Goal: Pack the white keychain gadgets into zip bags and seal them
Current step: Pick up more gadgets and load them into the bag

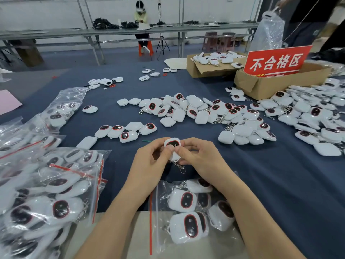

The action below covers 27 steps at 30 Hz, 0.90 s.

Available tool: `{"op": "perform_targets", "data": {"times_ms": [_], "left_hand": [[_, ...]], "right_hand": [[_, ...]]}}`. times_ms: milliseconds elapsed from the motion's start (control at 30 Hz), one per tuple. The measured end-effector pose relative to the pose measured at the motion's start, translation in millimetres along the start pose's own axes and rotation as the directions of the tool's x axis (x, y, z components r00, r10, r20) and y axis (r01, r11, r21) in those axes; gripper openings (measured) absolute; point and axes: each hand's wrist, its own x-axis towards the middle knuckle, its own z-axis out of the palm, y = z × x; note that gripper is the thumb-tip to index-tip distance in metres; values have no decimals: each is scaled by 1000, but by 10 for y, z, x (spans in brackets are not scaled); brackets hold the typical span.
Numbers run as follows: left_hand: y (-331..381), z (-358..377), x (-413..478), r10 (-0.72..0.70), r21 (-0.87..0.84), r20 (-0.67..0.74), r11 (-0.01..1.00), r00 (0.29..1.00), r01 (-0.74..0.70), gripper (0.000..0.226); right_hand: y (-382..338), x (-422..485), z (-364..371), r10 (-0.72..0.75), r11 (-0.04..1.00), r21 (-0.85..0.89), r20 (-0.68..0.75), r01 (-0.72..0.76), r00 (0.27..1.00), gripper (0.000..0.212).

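Observation:
A white keychain gadget (173,144) with a dark red-rimmed face is held up between both hands above the blue table (270,180). My left hand (149,161) grips its left side and my right hand (197,157) grips its right side, thumbs on the front. Its metal clasp (180,168) dangles below. Under my forearms lies a clear zip bag (188,212) with a red strip, holding several gadgets. A heap of loose gadgets (201,111) lies beyond my hands.
Filled zip bags (44,193) pile up at the left. More loose gadgets (313,116) cover the right side. Two cardboard boxes (261,85) with a red sign (276,60) stand at the back right. A seated person (141,17) works at a far bench.

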Motion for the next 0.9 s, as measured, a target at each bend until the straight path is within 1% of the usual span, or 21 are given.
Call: {"op": "perform_targets", "data": {"times_ms": [133, 267, 400, 900], "left_hand": [[-16, 13, 8, 0, 20, -6, 1000, 1000, 0, 20], [0, 7, 25, -22, -56, 2, 998, 1000, 22, 21], [-22, 15, 30, -42, -84, -2, 996, 999, 42, 19], [1, 1, 32, -81, -143, 13, 986, 997, 82, 17]], "right_hand": [[1, 2, 2, 6, 1000, 13, -21, -6, 1000, 6], [2, 2, -15, 7, 1000, 25, -18, -7, 1000, 7], [8, 2, -16, 23, 998, 53, -25, -21, 999, 9], [-22, -17, -18, 15, 1000, 18, -29, -14, 999, 15]]}}
